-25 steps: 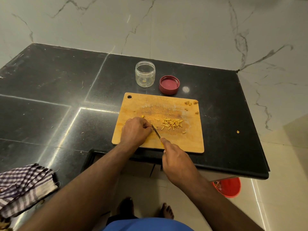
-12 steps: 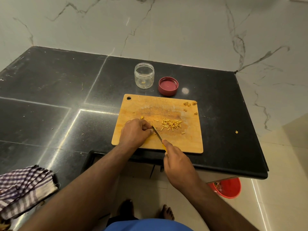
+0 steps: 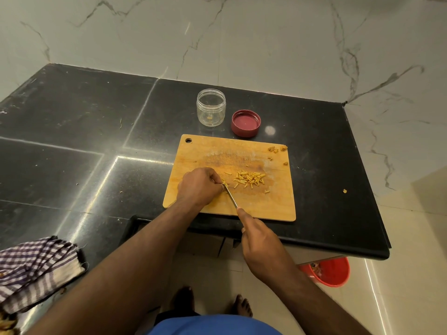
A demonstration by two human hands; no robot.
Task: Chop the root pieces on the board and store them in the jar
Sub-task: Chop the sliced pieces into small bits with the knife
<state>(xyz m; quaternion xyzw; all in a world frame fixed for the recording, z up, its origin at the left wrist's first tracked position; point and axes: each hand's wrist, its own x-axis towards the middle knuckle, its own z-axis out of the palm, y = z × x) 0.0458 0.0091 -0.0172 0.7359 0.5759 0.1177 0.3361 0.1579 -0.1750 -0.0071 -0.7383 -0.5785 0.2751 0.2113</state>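
Note:
A wooden cutting board (image 3: 273, 201) lies on the black counter. A heap of small yellow root sticks (image 3: 250, 179) sits at its middle, and a few scraps (image 3: 277, 148) lie at its far right corner. My left hand (image 3: 198, 187) rests curled on the board and pinches a small root piece against it; most of that piece is hidden under my fingers. My right hand (image 3: 262, 247) grips a knife (image 3: 231, 197), whose blade tip meets the left fingertips. Behind the board stand an open clear jar (image 3: 211, 107) and its red lid (image 3: 246, 123), lying upside down.
A checked cloth (image 3: 36, 269) lies at the counter's near left. One root crumb (image 3: 345, 191) sits on the counter right of the board. A red bucket (image 3: 332, 272) stands on the floor under the counter's right end. Marble wall behind.
The hands and the knife stay at the same spot on the board, the blade shifting only slightly at the left fingertips. The heap of cut sticks looks unchanged.

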